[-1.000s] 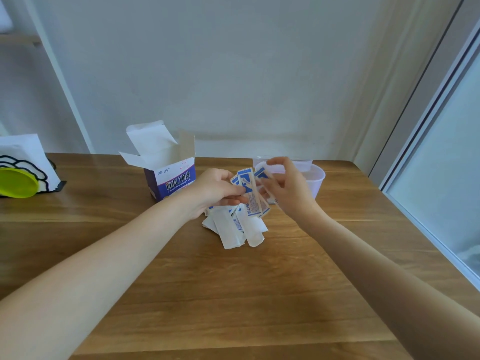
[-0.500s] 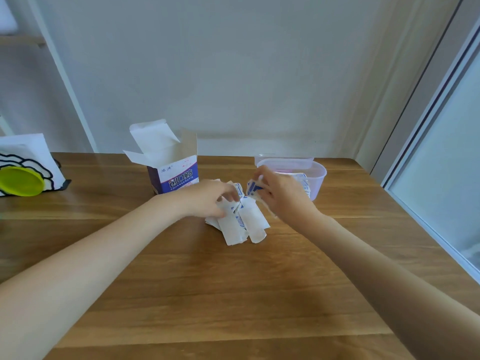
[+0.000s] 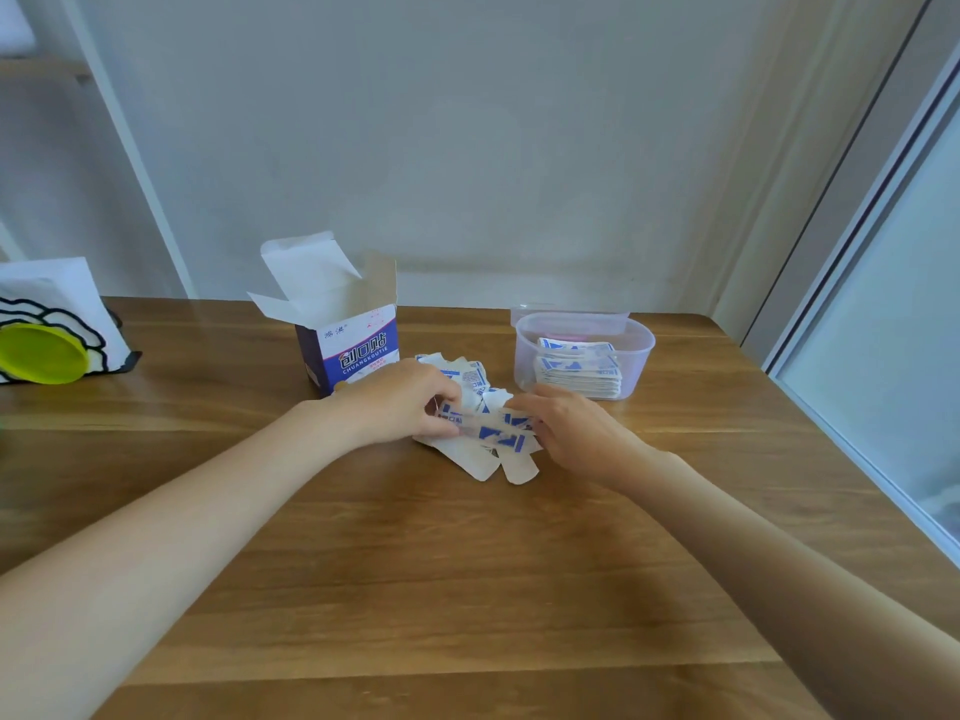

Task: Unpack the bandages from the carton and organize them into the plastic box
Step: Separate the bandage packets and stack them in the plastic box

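step: gathering loose bandages point(image 3: 480, 433) | left hand point(image 3: 400, 402), right hand point(image 3: 569, 433): fingers pinching them | next: lifting into far-right plastic box point(image 3: 636, 350)

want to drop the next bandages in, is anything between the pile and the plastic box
Nothing visible blocks it. The loose bandages lie under both hands, and only bare table separates them from the plastic box, which is open on top with a stack already inside.

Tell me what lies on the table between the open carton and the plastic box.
In the head view, a loose pile of bandages lies between the carton and the plastic box, nearer the carton; beside the box the table is bare wood.
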A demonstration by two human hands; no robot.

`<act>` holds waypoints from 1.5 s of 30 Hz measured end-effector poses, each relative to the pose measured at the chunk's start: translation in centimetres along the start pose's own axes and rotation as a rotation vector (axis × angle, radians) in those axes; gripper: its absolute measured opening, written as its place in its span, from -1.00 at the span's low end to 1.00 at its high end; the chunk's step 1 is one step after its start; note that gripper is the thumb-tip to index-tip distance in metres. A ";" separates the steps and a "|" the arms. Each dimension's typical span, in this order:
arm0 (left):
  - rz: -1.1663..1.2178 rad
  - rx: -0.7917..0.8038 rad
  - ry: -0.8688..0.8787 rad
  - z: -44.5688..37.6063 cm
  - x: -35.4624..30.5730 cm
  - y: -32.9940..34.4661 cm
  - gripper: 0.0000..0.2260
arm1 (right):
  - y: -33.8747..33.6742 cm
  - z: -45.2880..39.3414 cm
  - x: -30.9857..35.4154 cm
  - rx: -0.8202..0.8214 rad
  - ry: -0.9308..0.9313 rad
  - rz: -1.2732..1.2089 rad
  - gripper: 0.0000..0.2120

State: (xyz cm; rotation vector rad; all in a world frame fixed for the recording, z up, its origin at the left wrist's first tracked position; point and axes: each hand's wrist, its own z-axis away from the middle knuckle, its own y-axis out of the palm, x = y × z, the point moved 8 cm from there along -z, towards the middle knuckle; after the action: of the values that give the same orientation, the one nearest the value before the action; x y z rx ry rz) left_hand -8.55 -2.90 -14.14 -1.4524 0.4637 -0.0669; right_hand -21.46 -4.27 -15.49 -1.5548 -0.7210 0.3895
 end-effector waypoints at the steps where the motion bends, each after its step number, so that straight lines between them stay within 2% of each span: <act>1: 0.036 -0.013 -0.015 0.0 -0.1 -0.3 -0.80 | -0.3 0.0 -0.3 -0.017 0.022 -0.057 -0.63; 6: 0.171 0.059 -0.092 0.0 0.2 -0.4 -0.87 | -3.4 0.0 -2.4 -0.237 0.232 -0.459 -0.83; 10: 0.303 0.140 -0.176 -0.1 0.7 0.6 -0.77 | -5.5 0.1 -2.7 -0.380 0.297 -0.659 -0.93; 13: 0.356 0.153 -0.205 -0.2 0.5 0.9 -0.82 | -4.7 -0.1 -2.9 -0.304 0.403 -0.940 -0.96; 16: 0.397 0.123 -0.206 -0.5 0.3 0.6 -0.79 | -3.4 -0.1 -2.3 -0.171 0.437 -1.056 -0.89; 20: 0.546 -0.141 -0.210 -0.4 0.1 -1.7 -0.76 | -2.4 0.3 -2.2 -0.195 0.507 -1.332 -0.87; 22: 0.605 -0.202 -0.204 -0.3 -0.3 -2.1 -0.78 | -2.2 0.4 -1.9 -0.223 0.508 -1.368 -0.87; 26: 0.557 -0.106 -0.162 -0.9 -1.6 -0.8 -0.86 | -3.1 0.1 -1.4 -0.360 0.475 -1.262 -0.83; 28: 0.564 -0.110 -0.168 -1.0 -1.5 -0.6 -0.84 | -4.6 0.0 -2.1 -0.482 0.490 -1.212 -0.83; 30: 0.558 -0.116 -0.170 -0.9 -1.3 -0.7 -0.86 | -5.9 -0.1 -2.9 -0.536 0.499 -1.176 -0.83; 32: 0.623 -0.095 -0.165 -0.6 -1.3 -0.6 -0.96 | -6.2 -0.2 -3.2 -0.500 0.498 -1.119 -0.85; 35: 0.883 -0.098 -0.183 -0.4 -1.3 -0.3 -0.80 | -5.1 0.3 -3.2 -0.432 0.508 -1.103 -0.91; 37: 0.962 -0.129 -0.210 -0.4 -1.3 -0.3 -0.77 | -4.2 0.5 -2.8 -0.417 0.489 -1.143 -0.91; 41: 0.888 -0.161 -0.258 -0.5 -1.6 -0.6 -0.91 | -3.4 0.5 -2.4 -0.392 0.477 -1.205 -0.93; 45: 0.735 -0.183 -0.286 -0.4 -1.6 -1.1 -0.85 | -3.5 0.1 -2.0 -0.367 0.455 -1.262 -0.94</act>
State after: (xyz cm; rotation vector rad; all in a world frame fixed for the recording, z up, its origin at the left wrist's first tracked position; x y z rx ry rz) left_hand -9.89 -2.88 -12.67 -1.3604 0.7516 0.7760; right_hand -23.80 -5.54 -12.44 -1.1480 -1.2682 -1.0373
